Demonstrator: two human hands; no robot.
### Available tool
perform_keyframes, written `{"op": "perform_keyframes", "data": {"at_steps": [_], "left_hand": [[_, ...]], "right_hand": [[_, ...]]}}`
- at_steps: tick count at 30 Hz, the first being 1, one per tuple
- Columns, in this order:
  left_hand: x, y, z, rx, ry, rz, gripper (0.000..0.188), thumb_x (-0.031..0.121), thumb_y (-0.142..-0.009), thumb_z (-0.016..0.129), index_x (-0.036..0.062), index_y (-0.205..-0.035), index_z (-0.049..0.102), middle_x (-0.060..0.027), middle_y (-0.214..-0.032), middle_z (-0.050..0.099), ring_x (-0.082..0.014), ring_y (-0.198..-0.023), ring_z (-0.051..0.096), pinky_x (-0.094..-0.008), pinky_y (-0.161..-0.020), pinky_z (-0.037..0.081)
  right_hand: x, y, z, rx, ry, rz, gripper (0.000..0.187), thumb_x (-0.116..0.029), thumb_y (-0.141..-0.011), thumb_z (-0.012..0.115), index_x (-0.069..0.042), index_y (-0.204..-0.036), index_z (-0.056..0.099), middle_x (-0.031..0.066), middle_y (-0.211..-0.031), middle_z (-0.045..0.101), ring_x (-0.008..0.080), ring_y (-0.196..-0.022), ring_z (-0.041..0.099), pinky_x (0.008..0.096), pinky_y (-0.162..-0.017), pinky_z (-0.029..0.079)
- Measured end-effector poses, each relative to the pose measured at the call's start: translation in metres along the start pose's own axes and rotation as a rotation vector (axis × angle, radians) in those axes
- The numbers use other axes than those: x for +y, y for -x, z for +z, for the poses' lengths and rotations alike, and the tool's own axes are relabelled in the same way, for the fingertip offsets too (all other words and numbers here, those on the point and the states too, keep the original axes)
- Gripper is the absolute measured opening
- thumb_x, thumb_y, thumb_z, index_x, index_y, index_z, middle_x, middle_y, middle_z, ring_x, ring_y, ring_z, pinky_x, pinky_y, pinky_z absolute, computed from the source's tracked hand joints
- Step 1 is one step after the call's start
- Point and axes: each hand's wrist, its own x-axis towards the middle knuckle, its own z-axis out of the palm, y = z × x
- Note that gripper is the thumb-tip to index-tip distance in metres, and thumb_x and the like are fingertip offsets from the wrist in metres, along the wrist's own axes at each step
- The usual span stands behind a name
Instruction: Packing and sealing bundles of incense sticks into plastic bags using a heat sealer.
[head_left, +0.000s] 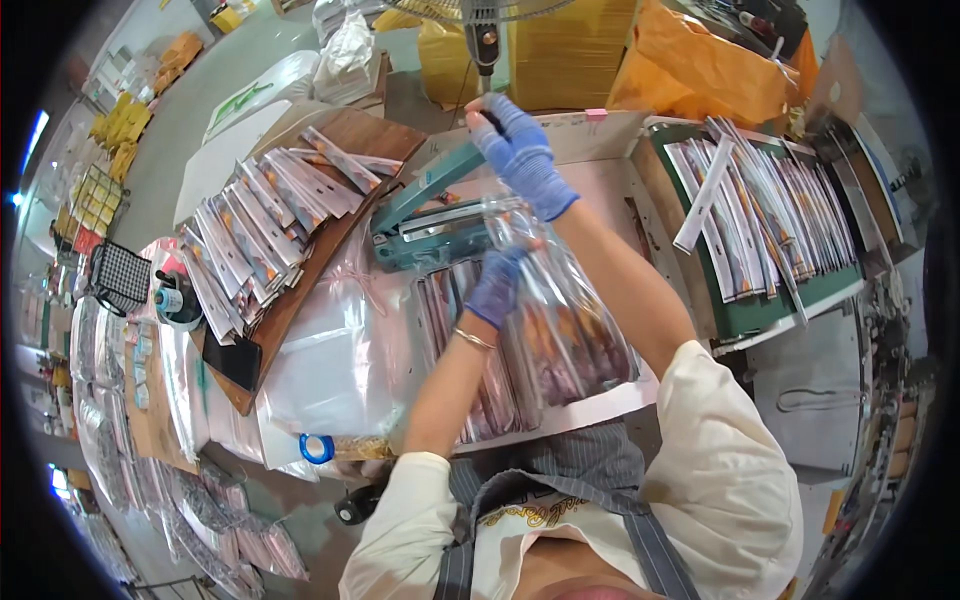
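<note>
The right hand (520, 155), I see, curls round the raised lever (432, 186) of a teal sealer (435, 247); the left hand (498, 285), half closed, holds a clear bag (572, 322).

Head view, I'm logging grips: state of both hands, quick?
Left hand: at the clear bag; grip cannot be told.
Right hand: closed, holding the teal lever.

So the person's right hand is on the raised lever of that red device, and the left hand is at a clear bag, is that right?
Not quite: the device is teal, not red, as the head view shows. The rest stands: the right hand is on its raised lever, and the left hand is at a clear bag.
</note>
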Motion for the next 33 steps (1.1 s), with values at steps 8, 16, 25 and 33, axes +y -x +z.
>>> {"op": "perform_keyframes", "data": {"at_steps": [8, 16, 25, 33], "left_hand": [[0.031, 0.035, -0.122, 0.278, -0.415, 0.32, 0.04, 0.024, -0.071, 0.071, 0.003, -0.103, 0.058, -0.0062, -0.094, 0.06, -0.0157, -0.088, 0.055, -0.0279, -0.082, 0.042], [-0.058, 0.151, -0.169, 0.543, -0.456, 0.441, 0.042, 0.015, -0.08, 0.063, -0.0031, -0.115, 0.049, -0.0103, -0.113, 0.051, -0.0169, -0.107, 0.046, -0.0309, -0.093, 0.036], [-0.051, 0.251, -0.197, 1.129, -0.859, 0.8, 0.008, 0.003, -0.078, 0.058, 0.0044, -0.086, 0.057, -0.0025, -0.08, 0.056, -0.0081, -0.071, 0.05, -0.0233, -0.062, 0.043], [-0.071, 0.322, -0.436, 1.943, -0.494, 0.459, 0.024, 0.012, -0.069, 0.064, 0.0031, -0.09, 0.058, -0.0155, -0.092, 0.057, -0.0276, -0.082, 0.055, -0.0355, -0.075, 0.044]], "right_hand": [[0.114, 0.056, -0.02, 0.164, -0.505, 0.509, 0.014, -0.012, -0.084, 0.057, -0.002, -0.093, 0.063, 0.0042, -0.071, 0.06, 0.0107, -0.064, 0.057, 0.0234, -0.06, 0.046], [0.107, 0.06, -0.02, 0.165, -0.555, 0.453, 0.016, -0.014, -0.086, 0.057, -0.006, -0.097, 0.064, 0.0008, -0.071, 0.057, 0.0087, -0.063, 0.055, 0.0214, -0.061, 0.045], [0.016, 0.208, -0.006, -0.285, 0.212, 0.04, 0.07, -0.012, -0.076, 0.067, -0.004, -0.134, 0.028, 0.0125, -0.119, 0.045, 0.0202, -0.103, 0.047, 0.0284, -0.085, 0.038], [-0.012, 0.245, -0.005, -0.405, -0.239, 0.524, 0.061, -0.007, -0.082, 0.061, -0.007, -0.134, 0.03, 0.004, -0.106, 0.051, 0.009, -0.079, 0.052, 0.0209, -0.068, 0.046]]}}
